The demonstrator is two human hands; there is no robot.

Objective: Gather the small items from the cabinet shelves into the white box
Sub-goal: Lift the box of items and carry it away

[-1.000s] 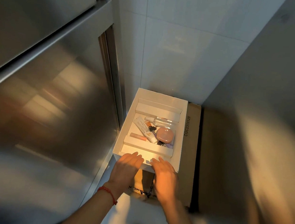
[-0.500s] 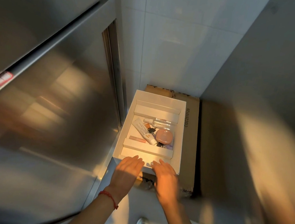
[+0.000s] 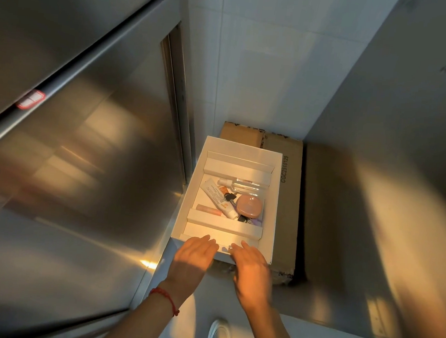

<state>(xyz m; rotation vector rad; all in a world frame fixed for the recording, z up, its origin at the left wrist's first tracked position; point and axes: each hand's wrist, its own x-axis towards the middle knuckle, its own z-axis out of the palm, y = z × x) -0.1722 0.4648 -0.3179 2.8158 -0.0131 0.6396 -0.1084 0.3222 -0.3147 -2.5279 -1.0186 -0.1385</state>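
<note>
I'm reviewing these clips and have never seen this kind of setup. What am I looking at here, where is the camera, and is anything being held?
There is no machine: a person wears a wide-angle camera on the head, looking down at their own hands. The left hand, with a red string bracelet at the wrist, and the right hand lie flat-fingered at the near edge of a white box; neither grips anything. The box sits on a brown cardboard carton. Inside lie a white tube, a clear spray bottle, a pink compact, a small pink tube and dark keys. Steel cabinet doors stand on the left.
</note>
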